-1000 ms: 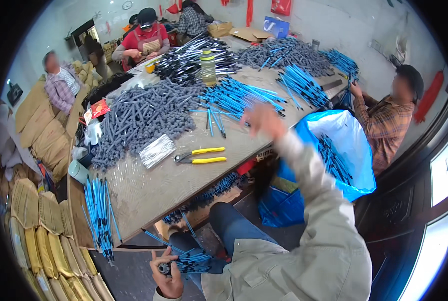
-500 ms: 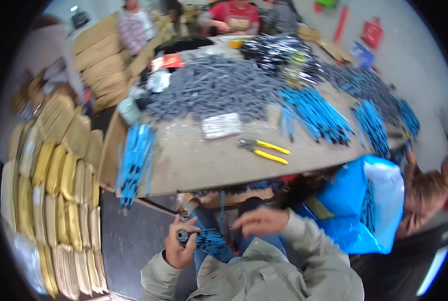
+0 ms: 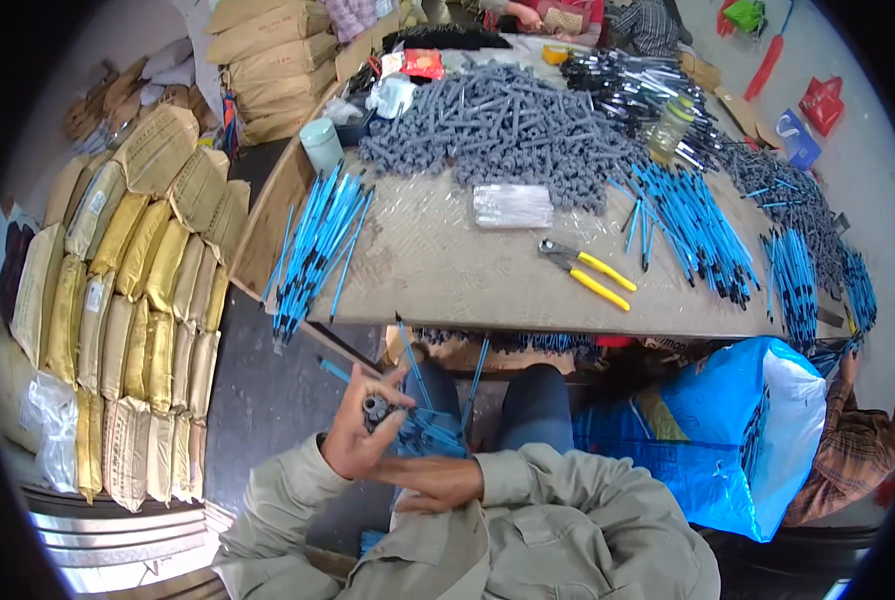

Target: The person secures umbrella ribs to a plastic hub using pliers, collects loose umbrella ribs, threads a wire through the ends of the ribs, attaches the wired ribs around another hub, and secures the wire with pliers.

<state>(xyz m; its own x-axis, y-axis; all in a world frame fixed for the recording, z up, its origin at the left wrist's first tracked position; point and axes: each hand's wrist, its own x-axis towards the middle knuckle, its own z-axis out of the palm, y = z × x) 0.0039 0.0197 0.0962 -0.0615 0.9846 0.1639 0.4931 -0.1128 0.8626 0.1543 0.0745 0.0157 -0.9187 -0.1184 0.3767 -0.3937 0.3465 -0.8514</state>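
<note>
Left hand: the left hand [image 3: 355, 440] is raised over the lap, thumb and forefinger splayed upward, the remaining fingers curled around a small dark grey cap [image 3: 374, 408] that sits against the palm.
Right hand: the right hand [image 3: 445, 482] lies low across the lap, fingers fairly straight and close together, pressed on a bundle of blue rods [image 3: 429, 432]; whether they actually clamp the bundle I cannot tell.
Blue rods: the bundle rests on the person's thighs between the two hands, just below the left hand's fingers and touching the right hand's fingertips; a few thin rods stick up from it toward the table edge.
Table: the worktable [image 3: 447, 270] stands just ahead of the knees.
On the table: a fan of blue rods at the left edge [image 3: 317, 245], a heap of grey pieces [image 3: 497, 125] further back, a clear flat packet [image 3: 512, 205], yellow-handled pliers [image 3: 585, 272].
Right of the lap: a blue plastic bag [image 3: 737, 440], near the knee.
Left of the person: stacked tan sacks [image 3: 137, 290] on the floor.
</note>
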